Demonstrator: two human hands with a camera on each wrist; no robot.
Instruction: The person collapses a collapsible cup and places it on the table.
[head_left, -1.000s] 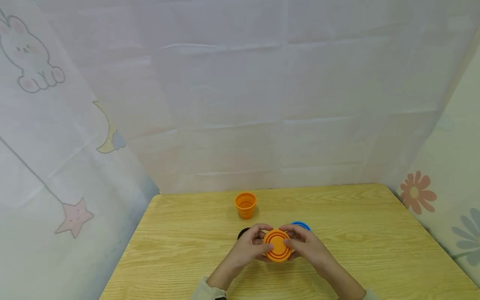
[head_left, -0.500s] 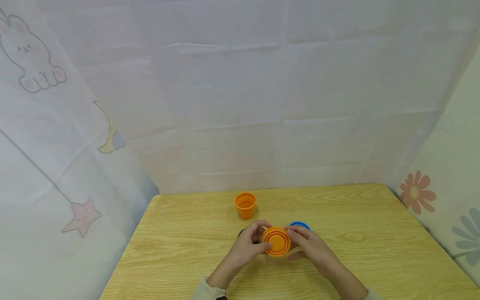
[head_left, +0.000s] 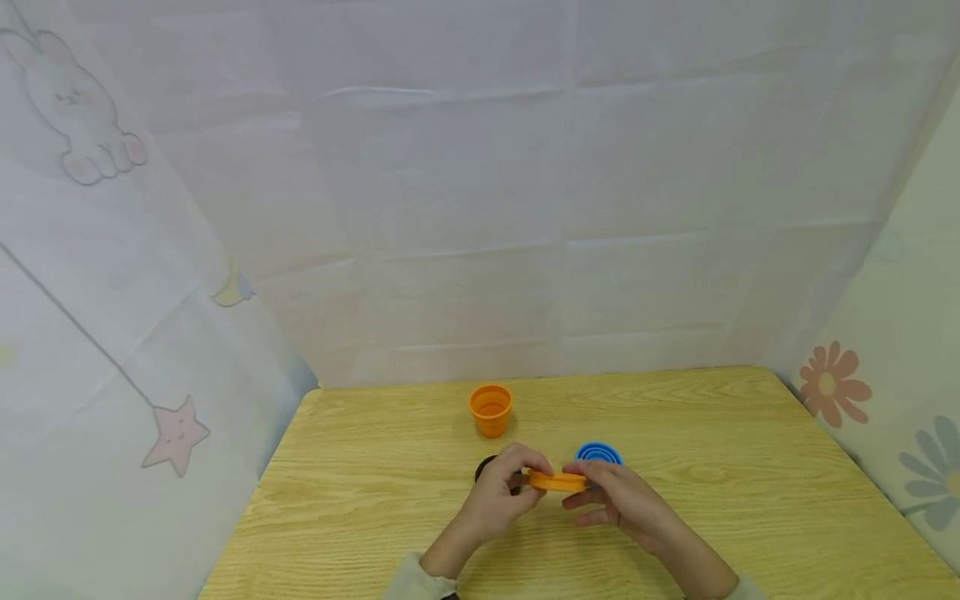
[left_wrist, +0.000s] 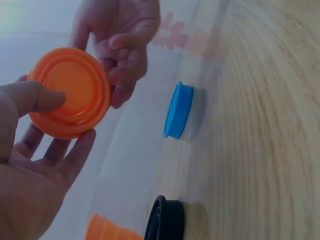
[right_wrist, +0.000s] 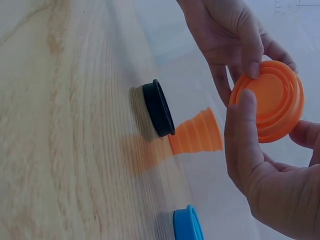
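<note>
The rectangular, yellowish wood-grain tabletop (head_left: 360, 500) carries an upright, flared orange cup (head_left: 491, 412) at the far side; nearer lie a low, round, apparently black piece (right_wrist: 158, 107), left, and a low, ringed blue disc (head_left: 598, 452), right.

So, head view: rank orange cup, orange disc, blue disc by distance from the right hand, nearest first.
1. Orange disc: at the right hand, left side.
2. Blue disc: just beyond the hand.
3. Orange cup: back left.

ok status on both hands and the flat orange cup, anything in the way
Left hand grips flattened orange collapsible cup, right hand at its rim. Held above table. Nothing visibly blocking it.
</note>
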